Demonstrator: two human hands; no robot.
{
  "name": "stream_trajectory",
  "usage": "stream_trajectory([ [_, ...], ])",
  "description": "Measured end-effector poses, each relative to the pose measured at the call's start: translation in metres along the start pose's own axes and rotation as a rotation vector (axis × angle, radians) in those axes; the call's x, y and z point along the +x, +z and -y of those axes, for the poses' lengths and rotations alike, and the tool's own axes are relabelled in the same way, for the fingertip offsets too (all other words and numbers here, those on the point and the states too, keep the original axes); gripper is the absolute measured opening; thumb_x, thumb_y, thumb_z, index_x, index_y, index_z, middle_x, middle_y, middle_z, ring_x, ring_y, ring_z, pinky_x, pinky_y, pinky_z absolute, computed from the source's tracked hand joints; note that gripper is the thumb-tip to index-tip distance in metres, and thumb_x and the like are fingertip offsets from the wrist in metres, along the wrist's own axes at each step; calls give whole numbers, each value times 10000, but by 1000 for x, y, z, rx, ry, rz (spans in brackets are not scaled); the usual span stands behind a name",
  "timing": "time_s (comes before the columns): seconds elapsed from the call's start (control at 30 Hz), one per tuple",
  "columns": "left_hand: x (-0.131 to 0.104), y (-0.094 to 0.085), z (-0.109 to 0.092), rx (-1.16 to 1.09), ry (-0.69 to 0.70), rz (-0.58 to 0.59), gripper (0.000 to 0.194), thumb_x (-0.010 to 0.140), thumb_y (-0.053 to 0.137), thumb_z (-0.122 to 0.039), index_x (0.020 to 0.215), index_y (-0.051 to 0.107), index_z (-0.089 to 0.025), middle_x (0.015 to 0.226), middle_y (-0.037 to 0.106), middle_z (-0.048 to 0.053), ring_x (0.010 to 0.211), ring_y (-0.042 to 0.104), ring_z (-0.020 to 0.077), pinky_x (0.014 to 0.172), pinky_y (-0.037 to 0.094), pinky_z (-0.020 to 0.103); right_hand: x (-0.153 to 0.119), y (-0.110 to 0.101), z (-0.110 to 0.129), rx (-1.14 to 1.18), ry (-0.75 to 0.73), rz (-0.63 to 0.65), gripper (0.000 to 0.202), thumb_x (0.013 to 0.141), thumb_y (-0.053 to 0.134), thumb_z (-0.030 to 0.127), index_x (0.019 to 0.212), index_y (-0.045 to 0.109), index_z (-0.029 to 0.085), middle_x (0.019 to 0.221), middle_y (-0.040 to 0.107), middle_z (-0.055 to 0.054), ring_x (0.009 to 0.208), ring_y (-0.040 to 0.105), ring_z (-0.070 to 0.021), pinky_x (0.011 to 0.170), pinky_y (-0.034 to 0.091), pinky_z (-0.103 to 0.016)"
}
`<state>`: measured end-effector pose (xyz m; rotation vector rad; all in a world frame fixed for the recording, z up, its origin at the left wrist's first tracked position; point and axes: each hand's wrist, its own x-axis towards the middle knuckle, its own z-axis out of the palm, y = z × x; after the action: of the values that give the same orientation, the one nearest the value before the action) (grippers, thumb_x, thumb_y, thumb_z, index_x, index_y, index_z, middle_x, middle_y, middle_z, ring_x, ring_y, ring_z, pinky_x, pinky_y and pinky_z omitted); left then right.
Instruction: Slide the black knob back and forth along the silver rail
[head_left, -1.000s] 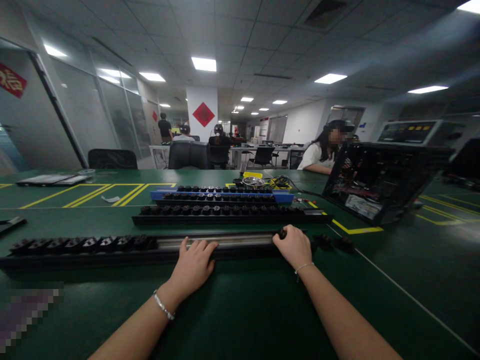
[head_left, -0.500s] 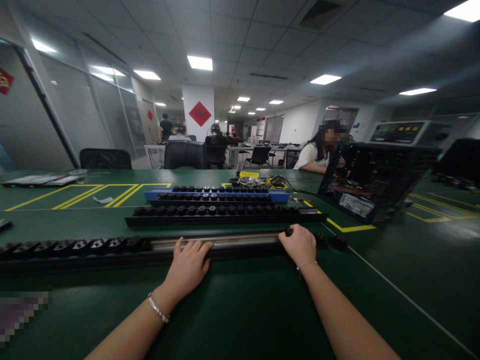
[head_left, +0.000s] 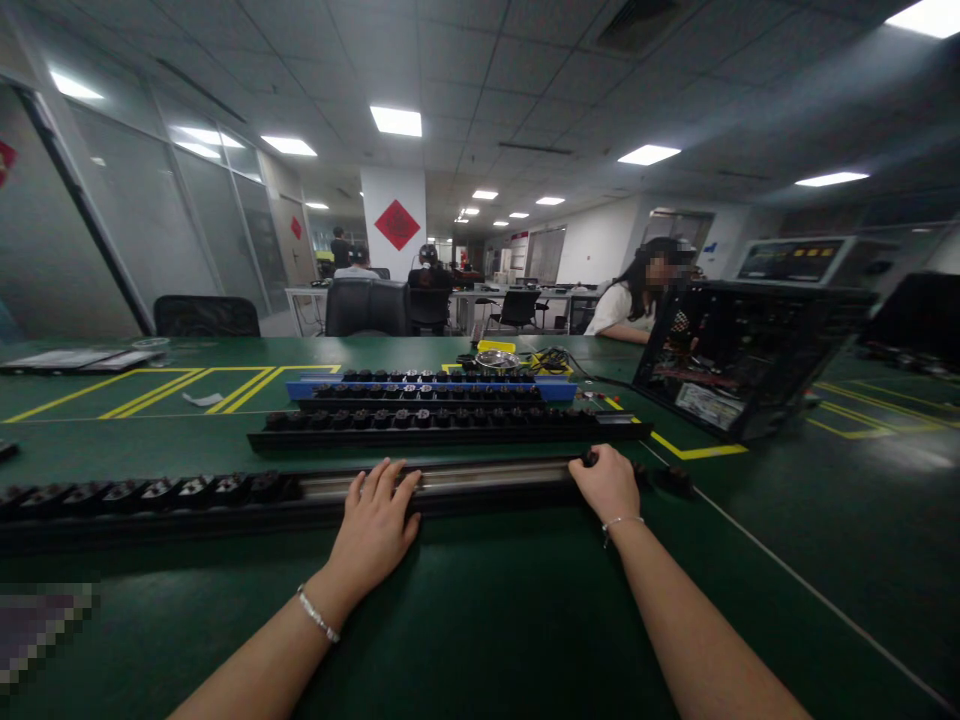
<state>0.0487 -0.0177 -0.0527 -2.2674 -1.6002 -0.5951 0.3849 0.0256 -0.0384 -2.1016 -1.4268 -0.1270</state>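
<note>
A long black rail (head_left: pixel 495 502) lies across the near part of the green table. Black socket-like modules (head_left: pixel 157 492) with metal prongs fill its left part, and a bare metallic channel shows to their right. My left hand (head_left: pixel 379 520) rests on the rail, fingers spread over that channel. Toward the right end my right hand (head_left: pixel 611 488) is closed around a small black module (head_left: pixel 589 458), mostly hidden by the fingers. Just right of that hand, another dark piece (head_left: pixel 673 480) sits at the rail's end.
Behind lie another loaded black rail (head_left: pixel 450 434) and a blue rail (head_left: pixel 559 392) with modules. A round metal dish (head_left: pixel 497 360) and black cables (head_left: pixel 555 358) are further back. An opened computer case (head_left: pixel 750 350) stands at right, with a person (head_left: pixel 626 310) beside it.
My right hand has moved slightly right along the rail with the small black module. My left hand's fingers are more stretched and spread over the channel.
</note>
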Motion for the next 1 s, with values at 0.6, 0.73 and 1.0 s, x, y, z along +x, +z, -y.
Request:
stream_trajectory([
  [0.6, 2, 1, 1, -4, -3, 11, 222, 791, 486, -301, 934, 593, -170, 1329, 491, 138, 1267, 384, 305, 1051, 258, 512, 18, -5, -39, 235, 256, 33, 315, 657, 533, 421, 874, 585, 199, 789, 637, -60, 704, 578, -195, 647, 419, -284],
  [0.73, 3, 2, 1, -13, -6, 4, 231, 790, 481, -309, 943, 586, -171, 1329, 489, 137, 1266, 382, 307, 1045, 261, 520, 20, -6, -45, 246, 263, 34, 320, 646, 548, 430, 865, 596, 202, 775, 640, -56, 694, 580, -195, 656, 420, -290],
  [1.0, 3, 1, 0, -6, -16, 9, 219, 784, 482, -300, 933, 585, -176, 1319, 498, 135, 1253, 397, 302, 1044, 262, 518, 26, -6, -57, 223, 311, 6, 331, 630, 567, 439, 837, 614, 185, 777, 648, -77, 692, 580, -212, 671, 426, -314],
])
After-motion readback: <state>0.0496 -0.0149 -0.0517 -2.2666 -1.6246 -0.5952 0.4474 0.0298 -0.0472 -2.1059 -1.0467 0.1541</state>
